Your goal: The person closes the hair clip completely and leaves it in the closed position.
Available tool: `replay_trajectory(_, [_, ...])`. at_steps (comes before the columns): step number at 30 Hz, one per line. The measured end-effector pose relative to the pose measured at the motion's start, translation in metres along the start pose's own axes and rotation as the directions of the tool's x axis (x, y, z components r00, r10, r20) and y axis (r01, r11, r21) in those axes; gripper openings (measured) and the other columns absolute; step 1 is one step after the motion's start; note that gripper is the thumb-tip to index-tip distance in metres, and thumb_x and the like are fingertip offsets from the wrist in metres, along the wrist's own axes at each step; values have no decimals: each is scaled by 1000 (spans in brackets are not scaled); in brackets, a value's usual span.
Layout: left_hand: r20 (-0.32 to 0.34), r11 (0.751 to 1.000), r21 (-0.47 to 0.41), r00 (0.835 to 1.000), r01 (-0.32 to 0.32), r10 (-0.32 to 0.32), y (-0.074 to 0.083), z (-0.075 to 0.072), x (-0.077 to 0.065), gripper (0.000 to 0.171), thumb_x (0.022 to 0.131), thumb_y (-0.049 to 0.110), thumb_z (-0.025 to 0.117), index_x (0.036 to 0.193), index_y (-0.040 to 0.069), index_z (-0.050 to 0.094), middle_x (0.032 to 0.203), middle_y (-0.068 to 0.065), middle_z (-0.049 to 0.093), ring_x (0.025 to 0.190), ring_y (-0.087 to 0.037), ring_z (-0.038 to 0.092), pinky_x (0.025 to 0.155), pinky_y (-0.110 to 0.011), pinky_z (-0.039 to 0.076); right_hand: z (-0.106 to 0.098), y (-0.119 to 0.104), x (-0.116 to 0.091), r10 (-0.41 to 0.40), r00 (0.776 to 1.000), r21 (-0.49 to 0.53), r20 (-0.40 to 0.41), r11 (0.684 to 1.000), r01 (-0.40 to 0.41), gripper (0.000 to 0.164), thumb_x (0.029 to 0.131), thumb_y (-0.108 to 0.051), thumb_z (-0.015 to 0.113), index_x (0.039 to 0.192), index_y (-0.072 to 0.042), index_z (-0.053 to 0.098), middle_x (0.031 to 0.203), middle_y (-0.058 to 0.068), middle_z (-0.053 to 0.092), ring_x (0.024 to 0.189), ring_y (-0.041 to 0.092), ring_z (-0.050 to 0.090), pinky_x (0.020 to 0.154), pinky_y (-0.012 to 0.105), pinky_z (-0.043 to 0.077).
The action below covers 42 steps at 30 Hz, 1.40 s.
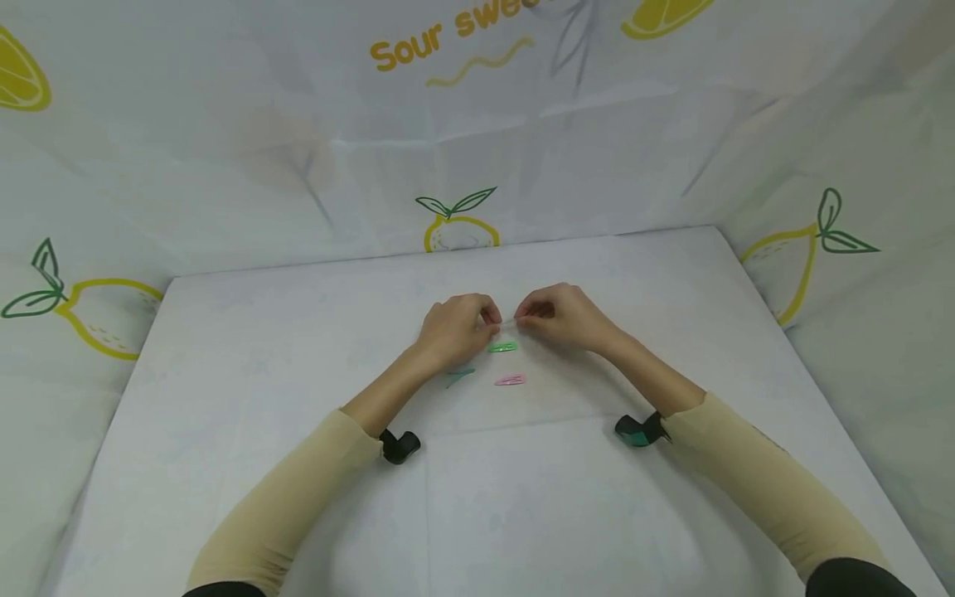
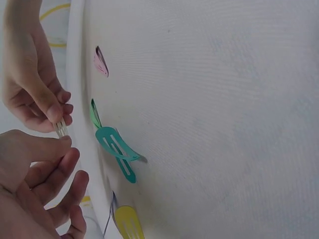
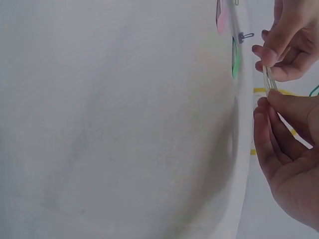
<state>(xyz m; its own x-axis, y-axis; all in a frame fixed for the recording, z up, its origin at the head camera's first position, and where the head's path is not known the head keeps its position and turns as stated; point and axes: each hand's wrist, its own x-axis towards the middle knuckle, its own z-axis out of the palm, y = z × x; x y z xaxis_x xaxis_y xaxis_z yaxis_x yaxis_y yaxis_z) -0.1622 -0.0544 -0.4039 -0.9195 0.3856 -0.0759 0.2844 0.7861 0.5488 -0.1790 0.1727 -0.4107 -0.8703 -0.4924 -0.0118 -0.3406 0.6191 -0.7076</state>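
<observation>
Between the fingertips of both hands is a pale whitish snap hair clip (image 2: 61, 128), raised above the table. My left hand (image 1: 458, 330) pinches one end of it between thumb and fingers, and my right hand (image 1: 563, 317) pinches the other. Just below the hands in the head view lies a green snap clip (image 1: 503, 347), with a pink one (image 1: 511, 380) nearer to me. A teal clip (image 1: 460, 376), its two parts spread apart, lies by the left wrist. The left wrist view also shows a yellow clip (image 2: 128, 222), which the left hand and arm hide from the head view.
A dark bluish clip (image 3: 242, 37) appears beyond the green one in the right wrist view. White cloth covers the table (image 1: 522, 506), and a lemon-print curtain (image 1: 358, 182) hangs behind it and at both sides. Black wrist cameras (image 1: 400, 447) sit below the forearms.
</observation>
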Motion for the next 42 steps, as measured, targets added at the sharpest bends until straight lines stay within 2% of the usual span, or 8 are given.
replay_trajectory(3, [-17,1000,-19,1000,-13,13,1,-1,-1,7,104,19,73,107,15,78,109,-1,81,88,-18,65,77,-35,49,-3,-2,-2,-13,1000,19,-7,1000,13,7,99,-8,78,105,-5,82,102,9,82,94,20,73,87,29,58])
replay_trajectory(8, [-54,997,-71,998,-40,36,1,-6,-3,6,104,16,73,107,13,78,103,-3,79,79,-18,63,70,-30,46,-7,-4,-5,-25,1000,107,-2,994,25,9,101,-9,77,106,-4,81,104,11,82,93,24,75,85,22,58])
replay_trajectory(12, [-80,994,-92,995,-61,54,2,-10,-6,6,104,15,73,107,13,77,100,-3,78,79,-18,65,70,-30,47,-10,-6,-7,-37,999,171,2,985,36,10,102,-9,76,108,-3,81,106,16,81,94,26,75,84,18,58])
replay_trajectory(15, [-85,993,-93,994,-74,66,3,-12,-8,6,104,15,73,108,12,77,101,-3,78,81,-18,66,71,-30,48,-12,-9,-7,-47,999,195,-3,980,46,9,102,-8,75,108,-3,81,107,18,81,94,26,74,85,18,58])
replay_trajectory(20, [-92,992,-97,993,-83,74,3,-14,-11,8,105,16,72,108,10,78,100,-3,77,81,-19,65,71,-30,46,-11,-11,-8,-55,998,239,9,970,51,11,102,-7,75,108,0,80,106,18,80,96,32,74,86,19,59])
replay_trajectory(23, [-94,992,-100,993,-82,72,3,-15,-12,8,105,16,72,108,10,78,100,-3,78,82,-19,65,71,-30,46,-10,-11,-8,-56,998,248,10,967,52,11,102,-7,75,108,0,79,105,18,80,96,35,74,86,19,59])
replay_trajectory(31, [-90,993,-103,994,-66,57,2,-15,-15,7,103,16,74,106,12,79,101,-2,80,85,-19,68,71,-29,48,-8,-11,-8,-41,999,244,24,969,34,8,102,-7,74,107,-3,80,105,15,79,96,23,73,88,18,60])
replay_trajectory(42, [-103,992,-101,992,-80,69,0,-13,-14,7,102,15,75,106,14,80,104,-1,81,87,-19,70,72,-29,49,-8,-11,-9,-38,999,243,33,970,29,8,102,-6,73,107,-3,79,104,17,78,95,30,75,85,19,60])
